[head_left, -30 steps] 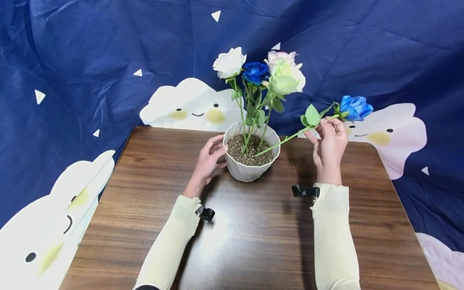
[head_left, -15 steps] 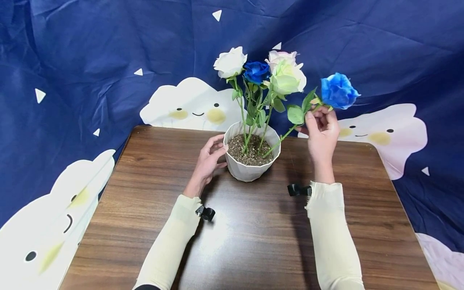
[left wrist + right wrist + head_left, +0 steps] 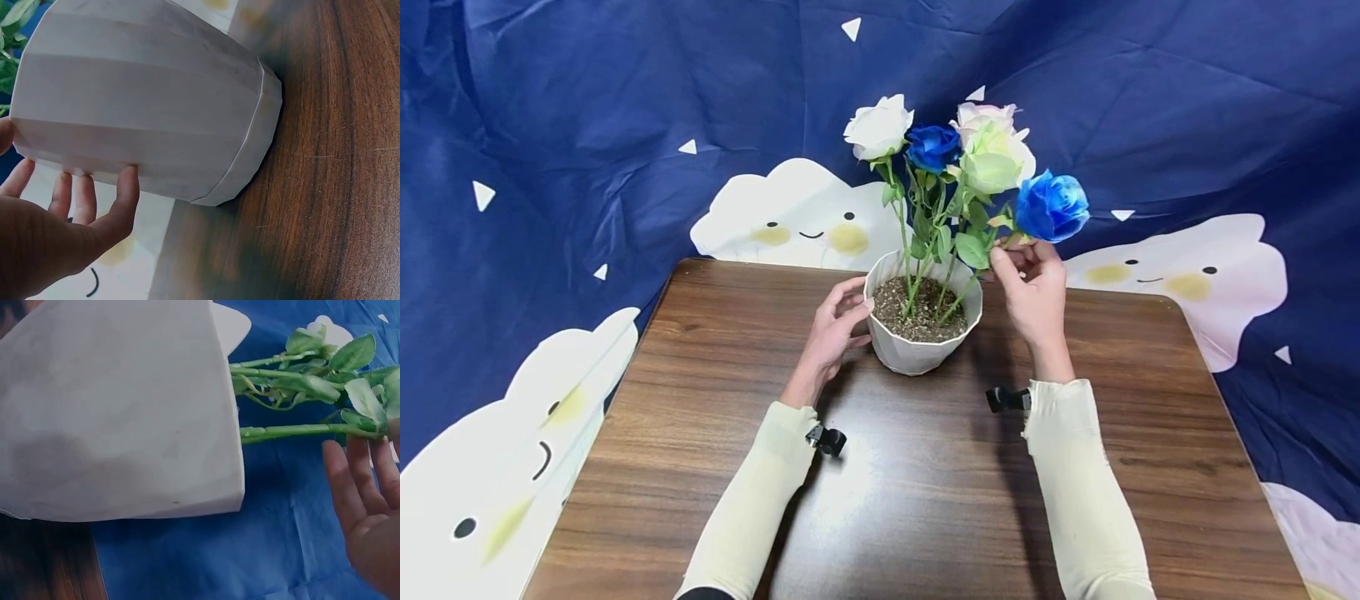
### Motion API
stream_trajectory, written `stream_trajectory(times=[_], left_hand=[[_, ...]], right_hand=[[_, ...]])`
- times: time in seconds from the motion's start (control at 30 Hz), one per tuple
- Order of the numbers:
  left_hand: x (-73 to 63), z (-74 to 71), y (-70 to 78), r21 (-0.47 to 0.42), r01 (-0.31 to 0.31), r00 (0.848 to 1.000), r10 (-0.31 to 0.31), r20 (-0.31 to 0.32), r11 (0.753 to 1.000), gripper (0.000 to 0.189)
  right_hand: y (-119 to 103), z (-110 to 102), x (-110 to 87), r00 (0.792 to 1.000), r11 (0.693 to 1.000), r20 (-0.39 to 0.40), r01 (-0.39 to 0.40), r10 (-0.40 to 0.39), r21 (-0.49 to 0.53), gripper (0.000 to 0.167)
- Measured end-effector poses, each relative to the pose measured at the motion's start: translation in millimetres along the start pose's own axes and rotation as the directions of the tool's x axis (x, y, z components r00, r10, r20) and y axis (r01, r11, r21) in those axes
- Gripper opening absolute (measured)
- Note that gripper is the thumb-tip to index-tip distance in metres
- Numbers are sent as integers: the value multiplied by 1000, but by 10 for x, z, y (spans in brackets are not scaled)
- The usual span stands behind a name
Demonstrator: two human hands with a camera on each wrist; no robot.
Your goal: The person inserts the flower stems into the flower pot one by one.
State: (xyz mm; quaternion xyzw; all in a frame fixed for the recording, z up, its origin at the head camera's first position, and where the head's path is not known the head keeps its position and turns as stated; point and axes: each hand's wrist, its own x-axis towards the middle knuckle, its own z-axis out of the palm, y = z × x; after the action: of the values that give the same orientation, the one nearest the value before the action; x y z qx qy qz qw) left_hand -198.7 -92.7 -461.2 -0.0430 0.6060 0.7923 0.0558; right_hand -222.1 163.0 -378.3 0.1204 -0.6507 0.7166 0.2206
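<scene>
A white faceted flower pot point(image 3: 917, 354) with dark soil point(image 3: 921, 310) stands upright on the table. My left hand point(image 3: 831, 329) holds its left side, the thumb at the rim; in the left wrist view the fingertips of that hand point(image 3: 81, 231) touch the pot wall. To the pot's right, my right hand point(image 3: 1036, 292) pinches the stem of a blue rose point(image 3: 1052, 206) just below the bloom. This rose leans right, its lower stem point(image 3: 287, 431) going down inside the pot's rim. A white rose point(image 3: 878, 129), another blue rose point(image 3: 933, 148), a pale green rose point(image 3: 994, 162) and a pinkish rose point(image 3: 977, 117) rise from the soil.
The brown wooden table point(image 3: 910, 500) spreads out around the pot. Behind it hangs a dark blue cloth point(image 3: 625, 100) printed with smiling clouds and white triangles. Each sleeve has a small black wrist camera, one at the left cuff point(image 3: 827, 441).
My right hand has moved left with the blue rose, turning it from lying low to more upright, closer to the other roses. The left hand has stayed on the pot.
</scene>
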Motion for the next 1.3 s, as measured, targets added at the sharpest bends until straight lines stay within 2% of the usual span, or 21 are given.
stream_trajectory(times=[0.17, 0.33, 0.43, 0.5, 0.67, 0.73, 0.87, 1.03, 1.3], left_hand=[[4, -4, -3, -1, -2, 1000, 2, 2, 1000, 46], [3, 0, 2, -3, 0, 1000, 0, 4, 1000, 46], [3, -2, 6, -1, -1, 1000, 1, 6, 1000, 47], [3, -6, 7, -3, -1, 1000, 1, 8, 1000, 47], [2, -11, 1, -7, 2, 1000, -2, 11, 1000, 47], [0, -9, 0, -9, 4, 1000, -4, 12, 1000, 47], [-3, -3, 3, -11, 5, 1000, -5, 12, 1000, 47], [0, 0, 9, -11, -2, 1000, 2, 10, 1000, 46], [-11, 5, 9, -4, -2, 1000, 2, 6, 1000, 45]], right_hand=[[9, 63, -48, 998, 1000, 55, -4, 3, 24, 14], [38, 105, -80, 995, 998, 83, 58, -60, 28, 6], [59, 124, -91, 989, 995, 117, 95, -91, -27, 11], [-15, 173, -114, 985, 988, 137, 122, -108, -98, 12], [-212, 321, -174, 975, 958, 178, 170, -130, -232, 7], [-207, 349, -174, 973, 944, 186, 186, -137, -274, 7], [-207, 397, -161, 971, 928, 201, 188, -127, -321, 9], [-192, 436, -139, 973, 934, 210, 164, -100, -316, 11], [-99, 408, -117, 973, 906, 180, 204, -146, -370, 13]])
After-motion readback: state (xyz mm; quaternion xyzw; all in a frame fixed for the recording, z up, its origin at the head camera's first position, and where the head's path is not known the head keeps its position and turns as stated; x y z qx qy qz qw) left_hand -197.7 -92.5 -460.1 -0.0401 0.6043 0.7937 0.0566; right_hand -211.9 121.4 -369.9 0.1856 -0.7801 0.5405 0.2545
